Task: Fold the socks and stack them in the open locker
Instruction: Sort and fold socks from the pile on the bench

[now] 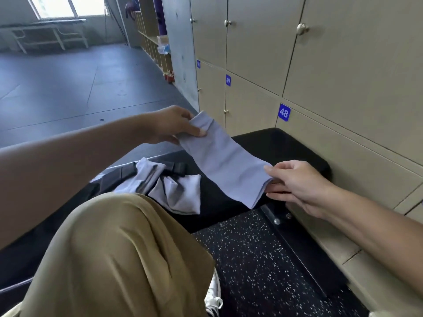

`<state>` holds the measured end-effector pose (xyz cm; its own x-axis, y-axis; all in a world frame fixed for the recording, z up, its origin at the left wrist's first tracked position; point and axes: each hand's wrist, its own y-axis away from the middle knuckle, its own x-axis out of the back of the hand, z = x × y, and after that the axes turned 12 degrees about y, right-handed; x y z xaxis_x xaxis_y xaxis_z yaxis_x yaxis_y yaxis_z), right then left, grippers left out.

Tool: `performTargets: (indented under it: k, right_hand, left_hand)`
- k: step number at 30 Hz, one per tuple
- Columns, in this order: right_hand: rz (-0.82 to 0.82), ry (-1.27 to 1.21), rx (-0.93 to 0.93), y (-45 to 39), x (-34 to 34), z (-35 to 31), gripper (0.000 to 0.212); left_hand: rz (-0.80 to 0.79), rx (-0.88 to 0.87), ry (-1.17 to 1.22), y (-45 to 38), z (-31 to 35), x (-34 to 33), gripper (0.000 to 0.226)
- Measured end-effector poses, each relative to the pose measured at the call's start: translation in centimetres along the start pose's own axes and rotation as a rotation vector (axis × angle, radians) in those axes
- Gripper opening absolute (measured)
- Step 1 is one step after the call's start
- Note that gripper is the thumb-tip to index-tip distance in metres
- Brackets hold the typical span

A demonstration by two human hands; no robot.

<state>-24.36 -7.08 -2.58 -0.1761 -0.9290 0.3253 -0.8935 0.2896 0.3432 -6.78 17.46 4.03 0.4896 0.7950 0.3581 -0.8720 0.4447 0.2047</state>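
Stretching flat above the black bench [297, 147] — pale lavender sock [225, 162], smooth, pinched at its cuff by the left hand [174, 125] and at its other end by the right hand [295, 181]; lying crumpled just beside — more lavender socks [174, 191].

hands: 2 [176, 124] [295, 181] | held sock: 1 [224, 161] | socks heaped on bench: count unclear [174, 191] | numbered door labels: 3 [284, 113]

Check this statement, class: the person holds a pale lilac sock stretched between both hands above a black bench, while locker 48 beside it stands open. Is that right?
Not quite. The head view shows locker 48 closed. The rest holds: the left hand and right hand hold the lilac sock stretched above the black bench.
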Motion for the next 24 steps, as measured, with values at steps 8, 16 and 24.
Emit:
performTargets:
  k: [8, 16, 24]
  right_hand:
    - [0.03, -0.143, -0.085, 3.2, 7.2, 1.2, 0.012]
    - [0.303, -0.205, -0.027, 6.4, 12.8, 1.8, 0.016]
    - [0.498, -0.084, 0.033, 8.5, 17.4, 3.3, 0.018]
  left_hand:
    - [-0.125, -0.023, 0.03, 0.0, 3.3, -6.8, 0.023]
    - [-0.211, -0.143, 0.073, 0.6, 6.7, -14.9, 0.021]
    - [-0.309, -0.265, 0.075, 0.6, 10.1, -23.5, 0.024]
